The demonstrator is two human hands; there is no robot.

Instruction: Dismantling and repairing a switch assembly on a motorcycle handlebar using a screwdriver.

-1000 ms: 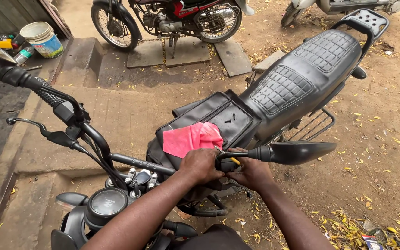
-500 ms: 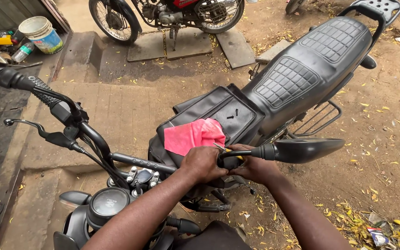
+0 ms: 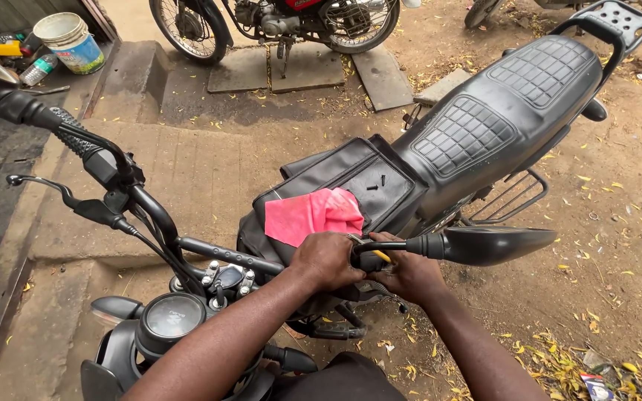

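Handlebar [image 3: 224, 252] end gripped by both hands: left hand [image 3: 326, 260] and right hand [image 3: 409, 273] fingers closed around it, beside mirror [image 3: 495, 243], pink rag [image 3: 312, 214] just behind

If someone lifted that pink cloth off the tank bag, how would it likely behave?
The pink cloth looks floppy: it lies creased and draped over the tank bag, so it would probably sag from a pinch. It seems thin and light, likely easy to lift. Pushed, it would probably bunch or slide, not roll.
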